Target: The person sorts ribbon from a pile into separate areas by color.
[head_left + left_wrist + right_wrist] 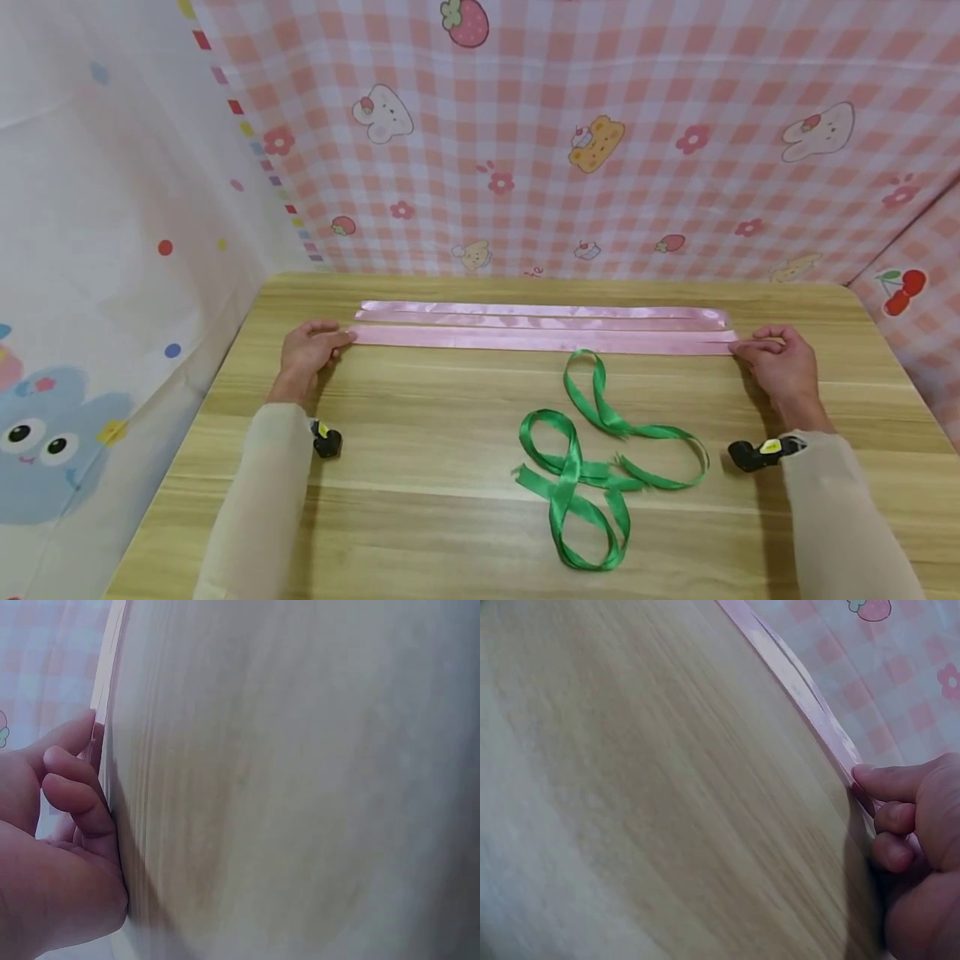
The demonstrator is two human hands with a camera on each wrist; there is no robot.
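A pink satin ribbon [525, 338] stretches straight across the far part of the table, the nearest of several parallel pink lengths. My left hand [309, 350] pinches its left end between thumb and finger, the other fingers curled. At the right end, my right hand [783, 367] pinches the same ribbon. Its thumb and forefinger tips meet on the ribbon edge [810, 705] in the right wrist view. Just behind lie more pink ribbon lengths [480, 310], close together and flat. Loosely looped green ribbon [573, 467] lies nearer, between my forearms, touched by neither hand.
The wood-grain table [420, 467] ends at the back against a pink checked cloth [525, 100]. A white printed cloth [127, 208] hangs along the left. Black wrist cameras [327, 440] jut inward from both sleeves.
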